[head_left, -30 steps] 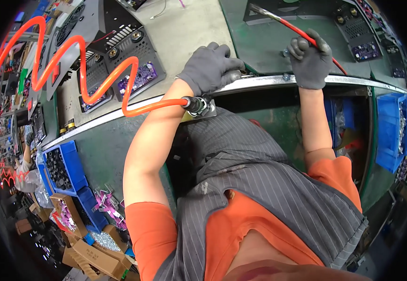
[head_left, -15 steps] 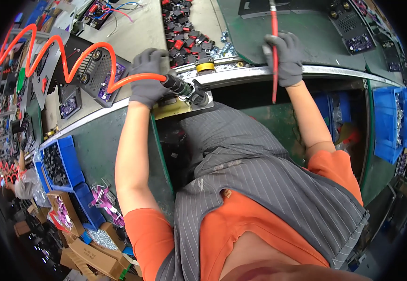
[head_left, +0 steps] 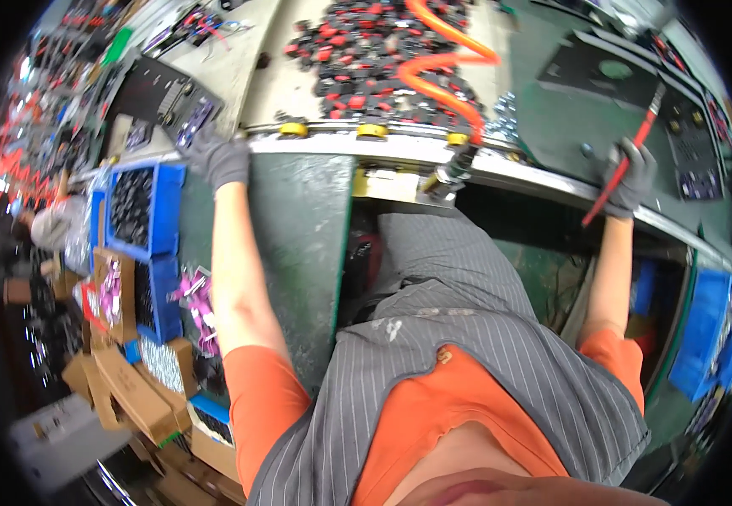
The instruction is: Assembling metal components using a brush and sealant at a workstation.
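My left hand (head_left: 218,160), in a grey glove, is at the bench's left edge. Its fingers reach the near corner of a black perforated metal panel (head_left: 168,94) bearing a purple circuit board (head_left: 197,121); motion smears them, so their grip is unclear. On the right, my right hand (head_left: 633,175), also gloved, is closed around a slim red stick with a silver end (head_left: 642,133). The stick slants above the bench rim, silver end up and away. Between my hands, an air tool (head_left: 450,175) on a coiled orange hose (head_left: 433,72) rests near a metal plate (head_left: 387,185) at the edge.
Black-and-red switch-like parts (head_left: 366,63) lie heaped beyond the rim, near loose silver hardware (head_left: 505,116). Another dark panel (head_left: 693,148) lies far right. Blue bins (head_left: 168,211) and cardboard boxes (head_left: 134,384) stand left; a blue bin (head_left: 703,337) hangs right.
My left hand has moved left from beside the air tool to the black panel. My right hand has moved right, still holding the red stick, which now slants. The view has shifted.
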`<control>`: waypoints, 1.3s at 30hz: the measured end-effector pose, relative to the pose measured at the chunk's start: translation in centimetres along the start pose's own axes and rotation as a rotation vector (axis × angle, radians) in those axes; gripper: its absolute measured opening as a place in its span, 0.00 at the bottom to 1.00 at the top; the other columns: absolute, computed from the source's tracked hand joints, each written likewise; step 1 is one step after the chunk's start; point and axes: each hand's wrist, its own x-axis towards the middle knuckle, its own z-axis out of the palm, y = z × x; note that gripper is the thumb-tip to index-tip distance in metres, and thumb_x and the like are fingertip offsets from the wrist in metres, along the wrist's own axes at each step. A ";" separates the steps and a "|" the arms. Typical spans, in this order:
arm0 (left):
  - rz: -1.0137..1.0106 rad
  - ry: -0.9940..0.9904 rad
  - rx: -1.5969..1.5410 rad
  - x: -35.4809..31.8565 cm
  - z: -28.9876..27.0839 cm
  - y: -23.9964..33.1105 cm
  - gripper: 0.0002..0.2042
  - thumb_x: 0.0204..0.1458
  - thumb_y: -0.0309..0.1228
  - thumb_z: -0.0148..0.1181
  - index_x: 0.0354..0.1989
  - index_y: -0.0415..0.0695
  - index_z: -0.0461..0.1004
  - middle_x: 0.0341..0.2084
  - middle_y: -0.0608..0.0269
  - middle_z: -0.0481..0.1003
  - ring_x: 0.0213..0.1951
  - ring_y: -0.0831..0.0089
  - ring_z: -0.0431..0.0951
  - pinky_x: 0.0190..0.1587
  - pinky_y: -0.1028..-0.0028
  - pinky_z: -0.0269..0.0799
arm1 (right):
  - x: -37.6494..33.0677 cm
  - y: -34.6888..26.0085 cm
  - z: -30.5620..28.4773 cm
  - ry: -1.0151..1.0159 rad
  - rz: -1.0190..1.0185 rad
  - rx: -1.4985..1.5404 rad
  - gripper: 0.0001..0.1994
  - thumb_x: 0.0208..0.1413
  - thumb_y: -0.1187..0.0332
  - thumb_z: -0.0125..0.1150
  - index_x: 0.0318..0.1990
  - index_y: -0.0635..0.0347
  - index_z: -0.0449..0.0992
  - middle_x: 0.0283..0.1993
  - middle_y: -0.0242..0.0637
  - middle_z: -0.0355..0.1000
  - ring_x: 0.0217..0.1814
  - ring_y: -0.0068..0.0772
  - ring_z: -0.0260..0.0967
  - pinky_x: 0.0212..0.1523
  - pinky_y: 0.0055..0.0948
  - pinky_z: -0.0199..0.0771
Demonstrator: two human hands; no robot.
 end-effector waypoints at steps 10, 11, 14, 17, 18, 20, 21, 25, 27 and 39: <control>0.384 -0.104 -0.544 -8.6 -8.2 4.1 0.24 0.40 0.38 0.59 0.49 0.52 0.65 0.51 0.54 0.60 0.54 0.56 0.58 0.54 0.57 0.55 | 2.6 -2.1 1.2 0.048 -0.223 -0.076 0.18 0.34 0.67 0.65 0.37 0.40 0.69 0.39 0.30 0.65 0.47 0.35 0.62 0.49 0.33 0.56; 0.380 -0.109 -0.562 -9.2 -8.7 4.2 0.24 0.40 0.38 0.59 0.49 0.52 0.65 0.51 0.54 0.60 0.54 0.56 0.58 0.54 0.57 0.55 | 2.5 -2.0 1.1 0.036 -0.237 -0.066 0.17 0.35 0.66 0.65 0.36 0.40 0.69 0.39 0.30 0.65 0.48 0.35 0.61 0.49 0.33 0.55; 0.461 -0.175 -0.692 -10.8 -9.9 3.6 0.21 0.40 0.36 0.58 0.46 0.46 0.67 0.47 0.49 0.64 0.51 0.52 0.61 0.53 0.61 0.57 | 2.6 -2.8 0.4 -0.142 -0.215 0.045 0.20 0.32 0.59 0.67 0.39 0.41 0.70 0.44 0.32 0.65 0.52 0.39 0.59 0.55 0.38 0.51; 0.434 -0.238 -0.702 -13.0 -12.2 2.1 0.21 0.42 0.32 0.57 0.48 0.44 0.66 0.49 0.48 0.63 0.52 0.53 0.60 0.55 0.61 0.54 | 4.2 -4.1 1.3 -0.190 -0.326 0.151 0.22 0.32 0.54 0.67 0.39 0.41 0.70 0.44 0.32 0.64 0.54 0.39 0.57 0.55 0.41 0.51; 0.427 -0.261 -0.683 -13.7 -12.3 1.6 0.21 0.42 0.32 0.57 0.48 0.44 0.66 0.49 0.48 0.63 0.53 0.53 0.60 0.56 0.61 0.54 | 4.0 -3.7 2.3 -0.164 -0.350 0.116 0.20 0.33 0.53 0.66 0.38 0.39 0.70 0.44 0.31 0.64 0.53 0.38 0.57 0.54 0.40 0.51; 0.420 -0.270 -0.674 -14.9 -13.0 0.3 0.21 0.43 0.32 0.57 0.48 0.44 0.66 0.49 0.48 0.63 0.53 0.53 0.60 0.56 0.61 0.54 | 4.1 -2.5 4.0 -0.118 -0.373 0.059 0.19 0.33 0.54 0.65 0.37 0.38 0.70 0.43 0.30 0.64 0.51 0.36 0.58 0.53 0.39 0.52; 0.383 -0.273 -0.626 -15.5 -13.6 -0.3 0.20 0.43 0.32 0.57 0.47 0.44 0.67 0.49 0.48 0.63 0.52 0.52 0.60 0.56 0.61 0.54 | 4.5 -2.5 4.6 -0.093 -0.384 0.054 0.19 0.32 0.55 0.65 0.36 0.38 0.70 0.43 0.30 0.64 0.51 0.36 0.58 0.53 0.39 0.52; 0.263 -0.213 -0.564 -17.0 -17.2 -3.1 0.19 0.43 0.31 0.57 0.46 0.44 0.68 0.49 0.50 0.63 0.52 0.54 0.62 0.55 0.61 0.55 | 5.5 -1.2 3.0 -0.027 -0.252 0.118 0.16 0.35 0.56 0.65 0.36 0.44 0.74 0.40 0.34 0.66 0.49 0.38 0.62 0.49 0.36 0.57; 0.229 -0.082 -0.551 -17.8 -19.5 -6.0 0.18 0.42 0.30 0.57 0.46 0.44 0.69 0.47 0.53 0.65 0.50 0.57 0.63 0.54 0.63 0.58 | 5.5 -0.3 2.9 0.077 -0.028 0.253 0.17 0.29 0.60 0.69 0.33 0.48 0.76 0.36 0.34 0.70 0.43 0.38 0.66 0.46 0.35 0.63; -0.522 -0.008 -0.374 -33.8 -25.3 -21.4 0.09 0.48 0.28 0.53 0.39 0.45 0.73 0.33 0.60 0.73 0.38 0.65 0.73 0.44 0.71 0.66 | 12.2 -21.4 -2.8 0.045 0.542 2.425 0.21 0.47 0.57 0.49 0.40 0.67 0.71 0.31 0.43 0.71 0.30 0.39 0.68 0.31 0.32 0.69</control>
